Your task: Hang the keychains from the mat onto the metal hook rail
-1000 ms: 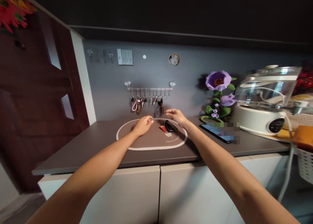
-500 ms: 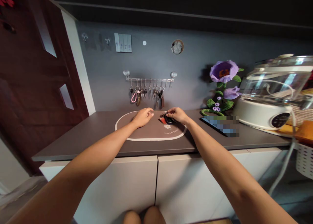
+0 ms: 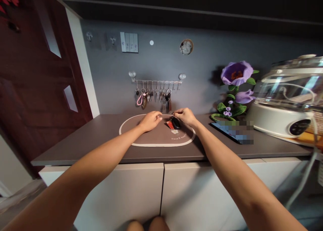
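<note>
My right hand pinches the ring end of a bunch of keys between thumb and fingertips. On the brown oval mat below it lie the bunch's black key fob and a red tag. Left of these, my left hand rests over the mat, its fingers loosely bent with the thumb apart; I see nothing in it. Behind both hands, several key bunches hang from the hooks of a clear rail on the grey wall.
To the right on the counter lie a phone, a purple knitted flower and a white appliance with a clear top. A dark shelf overhangs the back. A dark red door stands at left.
My right hand has lifted slightly at the ring, showing more of the black fob, which lies on the mat. My left hand stays in nearly the same place. The view has shifted a little.
</note>
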The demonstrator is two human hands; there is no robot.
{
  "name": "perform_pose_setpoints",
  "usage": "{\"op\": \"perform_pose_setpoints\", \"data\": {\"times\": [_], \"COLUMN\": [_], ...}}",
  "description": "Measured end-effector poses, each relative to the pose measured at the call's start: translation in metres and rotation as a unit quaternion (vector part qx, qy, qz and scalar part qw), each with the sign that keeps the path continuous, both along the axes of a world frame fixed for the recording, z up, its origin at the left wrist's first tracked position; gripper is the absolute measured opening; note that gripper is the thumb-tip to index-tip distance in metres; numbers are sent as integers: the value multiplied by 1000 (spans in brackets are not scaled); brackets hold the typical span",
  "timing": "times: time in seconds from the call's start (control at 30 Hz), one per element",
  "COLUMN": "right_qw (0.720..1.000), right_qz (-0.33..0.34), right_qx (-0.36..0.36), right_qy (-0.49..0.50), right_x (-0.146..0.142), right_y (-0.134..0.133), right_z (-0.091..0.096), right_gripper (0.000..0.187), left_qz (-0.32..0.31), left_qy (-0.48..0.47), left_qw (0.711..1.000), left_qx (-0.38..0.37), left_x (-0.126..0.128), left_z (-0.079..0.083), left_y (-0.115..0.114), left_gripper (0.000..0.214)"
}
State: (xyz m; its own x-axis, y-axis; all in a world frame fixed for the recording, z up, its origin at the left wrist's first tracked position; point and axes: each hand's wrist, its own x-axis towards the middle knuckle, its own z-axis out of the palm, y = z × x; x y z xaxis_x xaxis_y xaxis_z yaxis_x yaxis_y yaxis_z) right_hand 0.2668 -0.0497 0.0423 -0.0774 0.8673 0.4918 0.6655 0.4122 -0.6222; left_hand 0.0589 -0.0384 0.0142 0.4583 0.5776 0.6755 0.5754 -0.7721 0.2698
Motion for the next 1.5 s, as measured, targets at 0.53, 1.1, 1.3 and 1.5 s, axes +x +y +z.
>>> {"op": "perform_pose_setpoints", "data": {"times": [0.53,1.1,1.3,1.5], "right_qw": [983,973,970,972], "right_qz": [66,74,83,72], "right_qx": [73,81,88,83], "right_qy": [152,202,211,210], "right_x": [-13,-36,-39,-36], "right_y": [-4,-17,-13,-11], "right_z": [11,11,6,6], "right_gripper": [30,31,31,28], "left_qz": [16,67,48,61], "left_qy": [12,25,-41,-90], "left_qw": [998,994,997,994], "left_qx": [54,81,35,8], "left_x": [14,23,30,28], "left_z": [16,19,17,19], "left_y": [-21,-28,-27,-26], "left_gripper": [24,17,11,13]}}
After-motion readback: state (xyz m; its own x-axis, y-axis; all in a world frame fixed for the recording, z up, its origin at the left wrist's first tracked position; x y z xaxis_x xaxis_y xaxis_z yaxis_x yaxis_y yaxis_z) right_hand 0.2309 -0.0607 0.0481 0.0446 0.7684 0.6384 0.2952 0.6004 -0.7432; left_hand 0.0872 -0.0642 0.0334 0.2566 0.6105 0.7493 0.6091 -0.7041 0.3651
